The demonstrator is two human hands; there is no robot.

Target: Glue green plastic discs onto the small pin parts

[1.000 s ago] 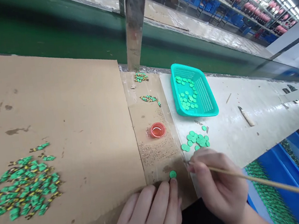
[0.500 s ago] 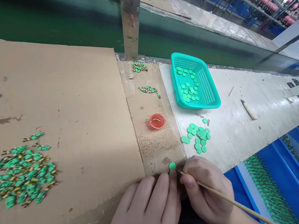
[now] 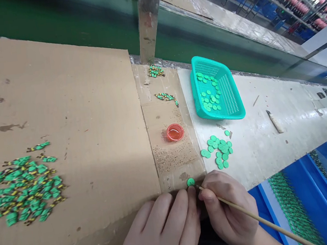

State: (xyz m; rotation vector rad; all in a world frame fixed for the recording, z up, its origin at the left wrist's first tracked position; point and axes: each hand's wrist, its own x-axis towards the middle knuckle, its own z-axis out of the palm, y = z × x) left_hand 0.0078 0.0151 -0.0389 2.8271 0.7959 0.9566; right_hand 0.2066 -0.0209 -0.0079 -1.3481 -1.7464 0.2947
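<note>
Fingers pressed together, my left hand (image 3: 164, 227) pinches a round green button (image 3: 190, 182) at its fingertips, by the near edge of the cardboard. The thumb is hidden beneath. Close on its right, my right hand (image 3: 229, 206) is closed around a thin wooden stick (image 3: 261, 219). The stick's tip points at the gap beside the left fingertips; whether it touches anything there, I cannot tell. A small red cup (image 3: 175, 132) of amber liquid stands just beyond the hands. More loose green buttons (image 3: 221, 147) lie on the white surface to the right.
A teal basket (image 3: 236, 107) holds more green buttons. Many green-and-yellow small pieces (image 3: 31, 190) are heaped on the cardboard (image 3: 100, 138) at left, with two smaller groups behind the cup. A metal post (image 3: 150, 24) rises at the back. Blue bins (image 3: 306, 192) stand at lower right.
The whole view has shifted slightly, so the scene sits a little farther right. Both hands keep nearly the same pose around the button and the stick.
</note>
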